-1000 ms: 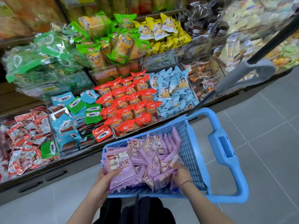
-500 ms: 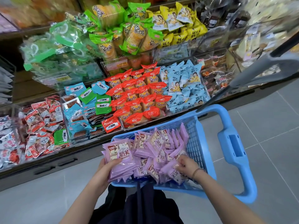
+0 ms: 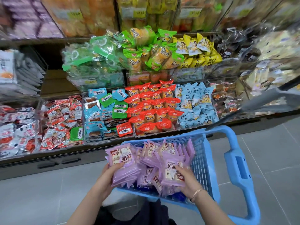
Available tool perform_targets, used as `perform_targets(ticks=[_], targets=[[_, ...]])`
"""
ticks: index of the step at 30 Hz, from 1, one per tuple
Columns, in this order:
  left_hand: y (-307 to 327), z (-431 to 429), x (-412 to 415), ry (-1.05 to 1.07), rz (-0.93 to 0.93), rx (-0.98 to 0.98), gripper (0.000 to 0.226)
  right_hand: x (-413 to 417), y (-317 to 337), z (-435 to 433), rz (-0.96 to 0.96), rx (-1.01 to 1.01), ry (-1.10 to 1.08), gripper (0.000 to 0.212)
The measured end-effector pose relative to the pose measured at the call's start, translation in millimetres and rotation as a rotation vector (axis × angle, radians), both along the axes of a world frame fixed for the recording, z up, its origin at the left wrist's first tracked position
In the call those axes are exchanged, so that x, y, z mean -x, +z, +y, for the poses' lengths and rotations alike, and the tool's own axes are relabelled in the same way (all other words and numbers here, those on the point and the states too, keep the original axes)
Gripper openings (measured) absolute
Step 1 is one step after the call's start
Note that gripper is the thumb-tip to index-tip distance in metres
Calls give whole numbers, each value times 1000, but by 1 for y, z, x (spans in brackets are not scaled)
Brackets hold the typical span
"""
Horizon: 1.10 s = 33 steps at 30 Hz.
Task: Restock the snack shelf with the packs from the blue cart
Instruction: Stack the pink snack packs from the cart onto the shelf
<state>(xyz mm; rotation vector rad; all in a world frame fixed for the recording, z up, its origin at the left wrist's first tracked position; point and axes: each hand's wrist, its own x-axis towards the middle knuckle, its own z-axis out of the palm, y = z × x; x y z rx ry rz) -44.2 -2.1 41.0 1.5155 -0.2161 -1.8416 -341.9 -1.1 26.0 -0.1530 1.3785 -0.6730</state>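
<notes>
A blue cart [image 3: 233, 161] stands in front of me, filled with several purple snack packs [image 3: 154, 153]. My left hand [image 3: 108, 176] grips a stack of purple packs [image 3: 121, 163] at the cart's near left corner, thumb on top. My right hand [image 3: 186, 181] holds another small stack of purple packs [image 3: 172, 174] lifted above the pile in the cart. The snack shelf [image 3: 100, 143] runs behind the cart, with bins of red, blue, green and orange packs.
Orange packs [image 3: 152, 109] and light blue packs [image 3: 196, 104] fill bins straight behind the cart. Green and yellow packs [image 3: 155, 51] are piled on the tier above. A grey cart handle [image 3: 267, 101] crosses at the right. Grey floor tiles lie left and right.
My right hand has lifted a small stack of purple packs out of the pile. My left hand keeps its stack. The view has tilted up toward the shelf.
</notes>
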Motion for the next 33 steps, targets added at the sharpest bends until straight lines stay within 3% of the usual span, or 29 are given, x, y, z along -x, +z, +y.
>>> perform_targets(ticks=[2, 5, 9, 12, 14, 18, 24, 27, 30, 33], targets=[[3, 1, -26, 12, 3, 4, 65, -23, 2, -1, -18, 31, 21, 97], [10, 11, -75, 21, -28, 25, 65, -78, 9, -3, -46, 75, 72, 94], [23, 30, -151, -9, -140, 94, 72, -174, 18, -6, 213, 204, 239, 77], [37, 41, -208, 5, -188, 123, 79, -239, 31, -13, 379, 329, 394, 43], [42, 44, -242, 31, -216, 157, 79, -275, 39, -20, 377, 393, 400, 27], [44, 42, -295, 125, -202, 190, 75, -329, 59, -42, 331, 460, 320, 33], [50, 16, -344, 183, -121, 210, 93, -369, 79, -93, 433, 639, 330, 23], [53, -9, -361, 197, -108, 239, 84, -383, 74, -120, 267, 566, 233, 12], [61, -41, -374, 232, -95, 248, 72, -398, 69, -151, -49, 389, 52, 24], [72, -77, -386, 263, -95, 242, 80, -413, 75, -185, -272, 291, 5, 20]])
